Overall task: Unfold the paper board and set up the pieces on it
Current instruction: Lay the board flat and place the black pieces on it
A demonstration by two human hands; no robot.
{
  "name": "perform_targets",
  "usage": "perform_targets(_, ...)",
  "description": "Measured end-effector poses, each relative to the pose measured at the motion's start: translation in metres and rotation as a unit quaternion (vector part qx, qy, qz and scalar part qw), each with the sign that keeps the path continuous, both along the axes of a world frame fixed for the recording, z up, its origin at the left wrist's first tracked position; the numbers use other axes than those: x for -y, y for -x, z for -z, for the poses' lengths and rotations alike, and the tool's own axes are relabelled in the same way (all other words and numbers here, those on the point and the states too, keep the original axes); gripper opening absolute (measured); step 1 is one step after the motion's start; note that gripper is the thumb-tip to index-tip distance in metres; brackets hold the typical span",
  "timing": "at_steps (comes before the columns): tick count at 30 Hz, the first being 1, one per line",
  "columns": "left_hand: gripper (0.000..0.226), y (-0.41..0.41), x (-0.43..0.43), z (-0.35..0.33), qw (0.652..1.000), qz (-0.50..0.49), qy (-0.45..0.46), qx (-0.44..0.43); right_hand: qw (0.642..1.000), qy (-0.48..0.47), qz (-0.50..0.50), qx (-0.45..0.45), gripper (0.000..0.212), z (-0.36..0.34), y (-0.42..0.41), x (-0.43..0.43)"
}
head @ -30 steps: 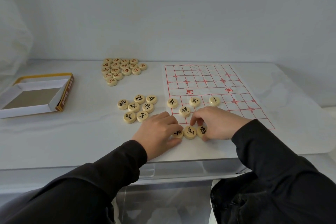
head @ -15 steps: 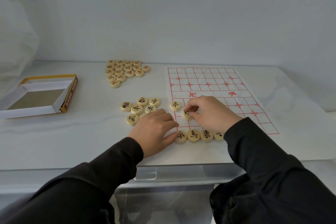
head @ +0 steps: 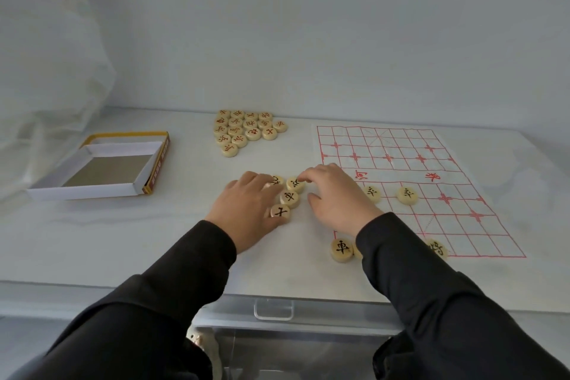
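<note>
Head view: the right hand is seen with fingers curled, its index fingertip laid on a black-lettered piece, thumb just beside; whether that piece is pinched cannot be told. The left hand is rested, loosely spread, over the neighbouring loose pieces on the table, just left of the unfolded paper board, where two soldiers and a chariot are already placed. Setting up the black side is judged to be in hand; next, the touched piece must be gripped, lifted and set squarely on a free crossing. The red-lettered pieces are left untouched, well apart.
</note>
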State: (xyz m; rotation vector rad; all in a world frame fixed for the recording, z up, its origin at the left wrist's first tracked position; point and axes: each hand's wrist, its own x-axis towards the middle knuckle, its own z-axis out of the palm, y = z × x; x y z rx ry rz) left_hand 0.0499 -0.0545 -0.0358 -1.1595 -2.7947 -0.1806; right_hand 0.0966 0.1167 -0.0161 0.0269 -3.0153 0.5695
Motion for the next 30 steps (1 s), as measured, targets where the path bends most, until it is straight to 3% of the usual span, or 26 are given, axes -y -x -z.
perform_targets(3,0.098,0.009,0.013,-0.002,0.994,-0.052,0.063,0.071,1.000,-0.007,-0.009,0.011,0.050,0.004,0.005,0.009)
perform_targets(6,0.110,0.017,0.020,-0.003,0.987,-0.078,0.064,0.126,1.000,0.006,-0.015,0.020,0.059,0.005,0.008,0.016)
perform_targets(15,0.097,0.023,0.016,-0.007,0.981,-0.088,0.049,0.167,0.998,-0.010,-0.040,0.044,0.063,0.008,0.008,0.019)
perform_targets(30,0.083,0.025,0.017,-0.015,0.962,-0.097,-0.050,0.252,0.998,0.008,-0.045,0.031,0.064,0.011,0.011,0.020)
